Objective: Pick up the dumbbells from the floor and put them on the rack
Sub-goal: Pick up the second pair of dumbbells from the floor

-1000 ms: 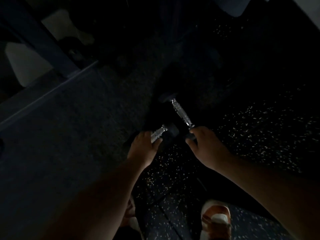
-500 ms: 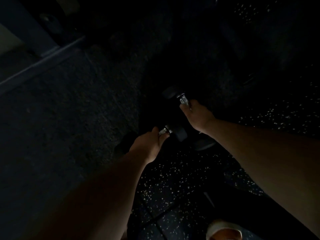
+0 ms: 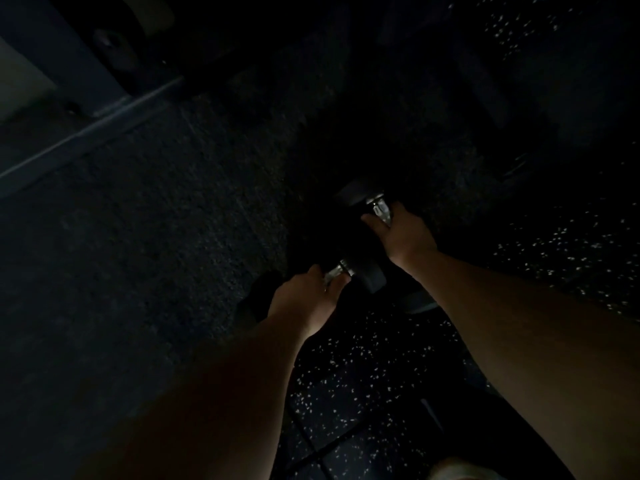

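Observation:
The scene is very dark. Two black dumbbells with chrome handles lie close together on the floor. My left hand (image 3: 304, 299) is closed round the handle of the near dumbbell (image 3: 369, 277), whose right head shows beside my fingers. My right hand (image 3: 401, 233) is wrapped round the handle of the far dumbbell (image 3: 353, 197); its upper head and a short piece of chrome stick out above my fingers. The other heads are mostly hidden by my hands and the dark. I cannot tell whether either dumbbell is off the floor.
Dark carpet (image 3: 156, 220) covers the left; speckled rubber tiles (image 3: 346, 386) lie under my arms and at right. A dark metal frame bar (image 3: 86, 129) runs diagonally at upper left, with a round black weight (image 3: 110, 46) behind it. My shoe (image 3: 460, 471) shows at the bottom.
One second ago both hands were only reaching the dumbbell ends. Since then each hand has slid onto a handle and closed on it, and the view has shifted forward.

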